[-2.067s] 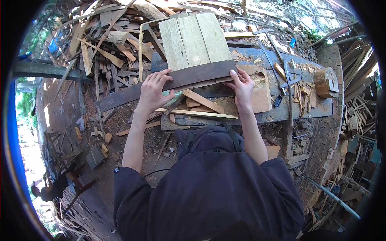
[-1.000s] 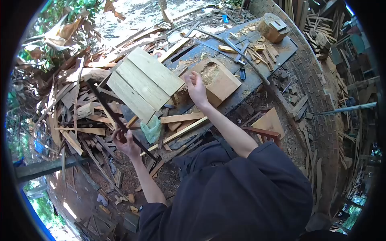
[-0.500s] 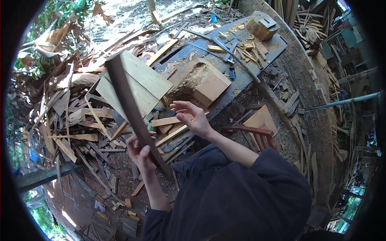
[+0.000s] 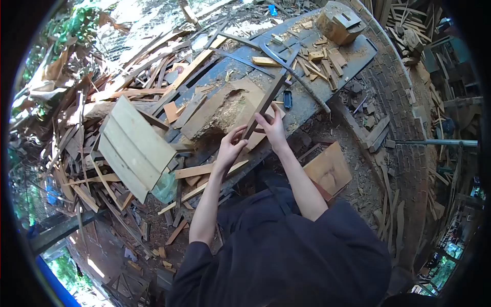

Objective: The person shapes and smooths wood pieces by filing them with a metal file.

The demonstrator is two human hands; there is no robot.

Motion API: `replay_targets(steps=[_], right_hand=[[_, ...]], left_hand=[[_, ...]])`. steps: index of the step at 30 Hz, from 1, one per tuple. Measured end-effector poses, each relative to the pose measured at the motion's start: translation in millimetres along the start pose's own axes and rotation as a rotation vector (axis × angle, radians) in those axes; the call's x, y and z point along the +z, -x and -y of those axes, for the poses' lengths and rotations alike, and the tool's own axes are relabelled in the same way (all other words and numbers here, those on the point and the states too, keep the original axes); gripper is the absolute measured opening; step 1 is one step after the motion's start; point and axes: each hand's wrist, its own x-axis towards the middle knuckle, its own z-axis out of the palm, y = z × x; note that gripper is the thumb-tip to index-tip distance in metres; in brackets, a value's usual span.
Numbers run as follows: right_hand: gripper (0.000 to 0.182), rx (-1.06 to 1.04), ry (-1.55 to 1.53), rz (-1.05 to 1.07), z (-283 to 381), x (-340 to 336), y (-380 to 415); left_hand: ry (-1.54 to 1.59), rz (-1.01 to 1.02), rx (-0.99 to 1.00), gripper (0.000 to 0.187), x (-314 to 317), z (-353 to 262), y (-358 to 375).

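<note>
A long, dark brown wooden strip (image 4: pixel 269 96) slants up to the right in front of me. My left hand (image 4: pixel 231 150) is closed around its lower part, thumb and fingers pinching the edges. Higher up, my right hand (image 4: pixel 273 130) grips the same strip, thumb on the face and fingers behind. Behind the strip lies a big wooden block (image 4: pixel 204 116) with a rough hollow and wood chips, partly covered by the strip and my hands. A small dark tray-like object (image 4: pixel 287 99) sits just beyond my right hand.
A blue-grey workbench (image 4: pixel 353 64) carries a bow saw (image 4: pixel 302 84), wood offcuts (image 4: pixel 327 66) and a log stump (image 4: pixel 337 28). Pale boards (image 4: pixel 133 146) lean at the left beside a scrap wood pile (image 4: pixel 76 148). A wooden chair (image 4: pixel 330 169) stands near my right elbow.
The strip has swung from the left to over the block. My right hand, free and spread before, now grips it too. My left hand has moved right, and my view has shifted.
</note>
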Motion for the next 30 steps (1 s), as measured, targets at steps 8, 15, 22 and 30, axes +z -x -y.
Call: replay_targets(steps=[8,15,22,30], right_hand=[[0.067,-0.045,-0.033,-0.15,-39.5,-74.5,-118.3],[0.068,0.088,-0.146,-0.244,-82.3,-110.2,-153.4],[0.063,0.05,-0.009,-0.242,-85.3,-118.4,-162.3],[0.067,0.134,0.124,-0.024,-87.6,-172.5,-186.8]], left_hand=[[-0.282,0.132,-0.109,0.051,24.7,63.3,-144.7],[-0.55,0.182,-0.087,0.044,34.7,67.1,-176.7],[-0.491,-0.086,-0.193,0.038,50.0,87.0,-173.2],[-0.576,-0.184,-0.173,0.034,58.8,83.5,-172.2]])
